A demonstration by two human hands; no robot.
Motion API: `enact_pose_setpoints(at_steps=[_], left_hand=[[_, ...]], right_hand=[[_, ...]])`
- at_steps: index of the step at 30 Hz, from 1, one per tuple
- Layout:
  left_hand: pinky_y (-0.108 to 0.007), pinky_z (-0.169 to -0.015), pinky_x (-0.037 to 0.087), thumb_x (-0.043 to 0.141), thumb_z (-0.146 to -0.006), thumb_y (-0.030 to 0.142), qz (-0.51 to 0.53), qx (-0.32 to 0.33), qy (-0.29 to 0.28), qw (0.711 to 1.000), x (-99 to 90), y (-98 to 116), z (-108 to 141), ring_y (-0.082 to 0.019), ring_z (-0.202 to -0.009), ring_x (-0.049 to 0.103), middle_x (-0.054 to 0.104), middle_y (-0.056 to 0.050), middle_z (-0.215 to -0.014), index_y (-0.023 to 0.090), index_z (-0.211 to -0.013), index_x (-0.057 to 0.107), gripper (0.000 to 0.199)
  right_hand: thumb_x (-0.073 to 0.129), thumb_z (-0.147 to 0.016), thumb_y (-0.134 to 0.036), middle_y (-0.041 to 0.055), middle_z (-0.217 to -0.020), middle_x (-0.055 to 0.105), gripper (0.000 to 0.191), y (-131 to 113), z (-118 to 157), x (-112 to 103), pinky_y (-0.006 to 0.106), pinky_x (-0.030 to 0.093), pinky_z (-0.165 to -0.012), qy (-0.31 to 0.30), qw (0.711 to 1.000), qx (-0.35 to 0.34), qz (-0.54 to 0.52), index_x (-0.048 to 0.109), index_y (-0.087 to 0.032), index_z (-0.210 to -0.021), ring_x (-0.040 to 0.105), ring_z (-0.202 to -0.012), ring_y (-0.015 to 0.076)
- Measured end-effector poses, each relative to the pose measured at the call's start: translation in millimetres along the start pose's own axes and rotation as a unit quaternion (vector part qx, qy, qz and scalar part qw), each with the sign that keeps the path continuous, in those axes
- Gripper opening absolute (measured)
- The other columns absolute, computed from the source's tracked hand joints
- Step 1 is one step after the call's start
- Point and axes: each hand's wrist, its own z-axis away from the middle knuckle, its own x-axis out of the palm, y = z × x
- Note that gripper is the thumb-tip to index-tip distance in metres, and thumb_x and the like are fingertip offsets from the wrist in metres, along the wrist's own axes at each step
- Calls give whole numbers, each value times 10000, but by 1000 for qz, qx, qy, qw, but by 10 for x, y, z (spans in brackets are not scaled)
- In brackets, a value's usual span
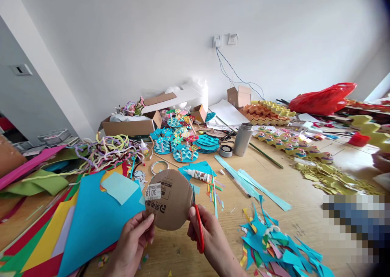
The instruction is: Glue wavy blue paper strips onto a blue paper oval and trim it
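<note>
A round brown cardboard disc [173, 203] with printed characters and a white label is held up over the table at the lower middle. My left hand [137, 232] pinches its lower left edge between thumb and fingers. At the disc's right edge, my right hand [205, 232] grips red-handled scissors [199, 232], their blades pointing up along the rim. A roll of tape [159, 167] lies just behind the disc. The white glue bottle [199, 175] rests on blue paper [210, 168] behind it to the right.
Coloured sheets [100, 220] lie at the left beside tangled pipe cleaners [106, 151]. Blue scraps [274, 244] are heaped at the front right. Decorated blue discs [185, 151], a grey bottle [243, 140] and egg trays [265, 115] stand farther back. Part of another person's hand shows at the right edge.
</note>
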Motion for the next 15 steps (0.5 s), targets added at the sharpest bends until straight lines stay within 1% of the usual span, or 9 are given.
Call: enact_pose_setpoints(at_steps=[8,15], left_hand=[[-191,-411,366,884,-472,412,0,0,5,1000,11,20,2,-73,-482,446,557,30,-537,141,-729,670,431],[-190,-415,363,878,-486,411,-4,0,0,1000,-13,25,-10,-75,-479,444,545,28,-518,142,-687,656,403]], right_hand=[[421,-827,-703,-31,-563,469,527,-43,-8,-18,210,351,-479,-8,1000,-10,-7,451,-188,-714,469,-521,97],[437,-803,-723,-46,-526,445,547,-65,-16,-37,208,338,-460,-12,1000,-3,-22,458,-183,-715,443,-489,89]])
